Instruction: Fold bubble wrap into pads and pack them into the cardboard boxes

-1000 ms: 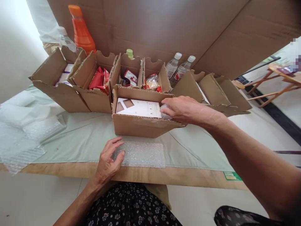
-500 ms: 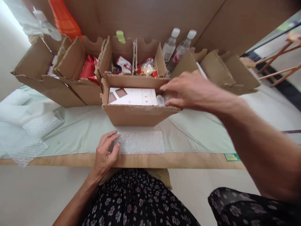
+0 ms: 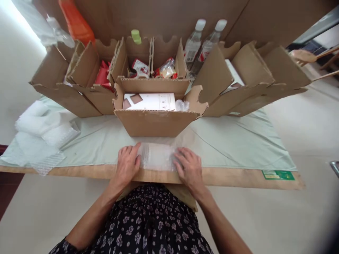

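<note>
A sheet of bubble wrap (image 3: 156,156) lies at the table's near edge. My left hand (image 3: 127,165) rests on its left end and my right hand (image 3: 188,168) on its right end, fingers laid over the sheet and slightly curled. Just beyond stands an open cardboard box (image 3: 155,122) holding a white flat box (image 3: 149,101) and a wad of bubble wrap (image 3: 182,105) at its right side.
A row of open cardboard boxes (image 3: 87,88) with snack packets stands behind, with water bottles (image 3: 194,42), an orange bottle (image 3: 76,21) and a tall cardboard wall. More bubble wrap (image 3: 42,134) is piled at the left on the pale green cloth (image 3: 238,141).
My right hand has left the open box and come down onto the right end of the bubble wrap sheet. The left hand stays on its left end. The view has tilted down.
</note>
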`<state>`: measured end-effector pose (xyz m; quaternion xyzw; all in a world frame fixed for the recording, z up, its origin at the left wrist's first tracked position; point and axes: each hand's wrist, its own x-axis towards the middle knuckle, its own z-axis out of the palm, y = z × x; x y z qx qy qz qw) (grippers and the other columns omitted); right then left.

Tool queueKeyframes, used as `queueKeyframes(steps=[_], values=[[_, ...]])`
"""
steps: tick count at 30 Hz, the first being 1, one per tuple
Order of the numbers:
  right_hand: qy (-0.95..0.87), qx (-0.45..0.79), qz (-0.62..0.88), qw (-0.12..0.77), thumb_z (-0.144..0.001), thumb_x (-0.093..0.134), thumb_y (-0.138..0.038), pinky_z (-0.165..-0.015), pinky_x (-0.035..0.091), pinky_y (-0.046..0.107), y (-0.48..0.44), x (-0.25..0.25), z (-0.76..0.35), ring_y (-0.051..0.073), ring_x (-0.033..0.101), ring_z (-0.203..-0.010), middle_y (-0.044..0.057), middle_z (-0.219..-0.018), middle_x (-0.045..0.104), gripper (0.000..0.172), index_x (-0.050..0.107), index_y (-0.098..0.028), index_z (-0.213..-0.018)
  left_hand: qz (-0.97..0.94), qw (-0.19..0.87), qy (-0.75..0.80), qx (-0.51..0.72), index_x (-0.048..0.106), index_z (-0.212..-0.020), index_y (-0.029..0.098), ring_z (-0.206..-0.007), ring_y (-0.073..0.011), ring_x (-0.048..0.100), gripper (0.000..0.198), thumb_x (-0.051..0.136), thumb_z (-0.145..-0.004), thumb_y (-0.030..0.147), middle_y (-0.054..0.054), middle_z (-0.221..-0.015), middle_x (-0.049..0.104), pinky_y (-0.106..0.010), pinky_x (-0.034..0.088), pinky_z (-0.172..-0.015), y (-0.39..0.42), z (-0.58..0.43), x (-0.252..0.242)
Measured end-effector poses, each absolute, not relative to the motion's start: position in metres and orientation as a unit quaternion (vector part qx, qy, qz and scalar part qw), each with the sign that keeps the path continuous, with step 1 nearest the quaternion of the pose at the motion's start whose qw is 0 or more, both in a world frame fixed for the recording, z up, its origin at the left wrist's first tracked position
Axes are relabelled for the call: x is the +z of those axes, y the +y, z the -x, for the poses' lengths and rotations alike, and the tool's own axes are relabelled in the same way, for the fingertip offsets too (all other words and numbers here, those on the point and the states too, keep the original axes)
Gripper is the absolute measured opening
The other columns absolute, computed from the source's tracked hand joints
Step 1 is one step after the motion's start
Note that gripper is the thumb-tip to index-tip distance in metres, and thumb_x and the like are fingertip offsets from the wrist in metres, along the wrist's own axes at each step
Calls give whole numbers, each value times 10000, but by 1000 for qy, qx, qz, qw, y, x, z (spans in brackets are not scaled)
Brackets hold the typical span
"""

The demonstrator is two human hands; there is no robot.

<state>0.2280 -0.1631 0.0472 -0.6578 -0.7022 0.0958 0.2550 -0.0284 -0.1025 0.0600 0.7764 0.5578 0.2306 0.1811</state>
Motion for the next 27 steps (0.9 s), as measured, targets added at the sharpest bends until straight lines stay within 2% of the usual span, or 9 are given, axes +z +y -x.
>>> queueKeyframes(steps=[3, 6, 9, 12, 15, 19, 22, 24, 27], values=[[-710, 123, 612, 327, -982, 574, -254, -1054, 513, 578, -162, 57, -201, 329, 616, -1301, 115, -1344, 709, 303, 740, -267, -1235, -740, 199, 565, 305, 674, -1277, 220, -1005, -250, 688, 373, 521, -937, 226, -81, -1109, 736, -403, 561, -924, -102, 59, 77], [-719, 132, 580, 359, -969, 591, -248, -1043, 531, 567, -157, 71, -192, 316, 610, -1316, 110, -1448, 645, 345, 706, -288, -1292, -650, 75, 662, 365, 692, -1241, 216, -934, -253, 693, 358, 599, -902, 288, -74, -1142, 741, -435, 571, -936, -88, 120, 96], [-708, 114, 585, 380, -985, 565, -247, -1001, 559, 542, -153, 73, -198, 297, 653, -1255, 109, -1390, 680, 284, 727, -274, -1217, -575, -23, 739, 351, 682, -1222, 281, -1082, -336, 672, 374, 629, -852, 273, -28, -1156, 727, -603, 512, -1074, -71, 182, 104], [-679, 107, 605, 401, -990, 565, -264, -982, 574, 526, -155, 69, -213, 290, 682, -1203, 116, -1338, 709, 237, 740, -257, -1150, -562, -45, 761, 321, 581, -1378, 339, -1360, -488, 509, 599, 753, -804, 330, -38, -1440, 597, -776, 360, -1155, -66, 204, 101], [-633, 130, 630, 430, -994, 585, -299, -1038, 558, 525, -157, 69, -231, 282, 660, -1255, 120, -1374, 691, 262, 713, -257, -1219, -607, -77, 693, 381, 459, -1535, 267, -1518, -533, 299, 827, 811, -799, 398, -124, -1673, 328, -747, 236, -1240, -73, 173, 97], [-552, 153, 661, 485, -976, 629, -398, -1038, 559, 518, -136, 82, -243, 290, 588, -1362, 148, -1520, 582, 544, 524, -272, -1495, -658, 156, 590, 441, 382, -1593, 271, -1555, -391, 343, 807, 739, -892, 447, -153, -1679, 346, -596, 328, -1258, -65, 93, 99], [-535, 157, 647, 520, -910, 695, -503, -1028, 556, 531, -99, 93, -240, 318, 543, -1407, 176, -1588, 500, 809, 353, -273, -1606, -634, 319, 515, 481, 328, -1612, 291, -1557, -357, 362, 872, 745, -877, 505, -145, -1687, 357, -569, 342, -1259, -36, 51, 100], [-550, 181, 622, 527, -891, 699, -538, -1059, 534, 547, -78, 98, -235, 321, 562, -1377, 172, -1546, 539, 809, 381, -260, -1581, -624, 391, 461, 496, 347, -1596, 257, -1516, -343, 432, 884, 756, -862, 529, -160, -1639, 432, -539, 366, -1252, -19, 35, 98], [-550, 213, 600, 540, -912, 678, -528, -1104, 503, 546, -76, 101, -239, 304, 620, -1281, 151, -1384, 652, 640, 517, -232, -1456, -618, 435, 426, 497, 378, -1568, 198, -1464, -338, 500, 872, 767, -857, 520, -188, -1553, 523, -516, 389, -1242, -22, 10, 98]])
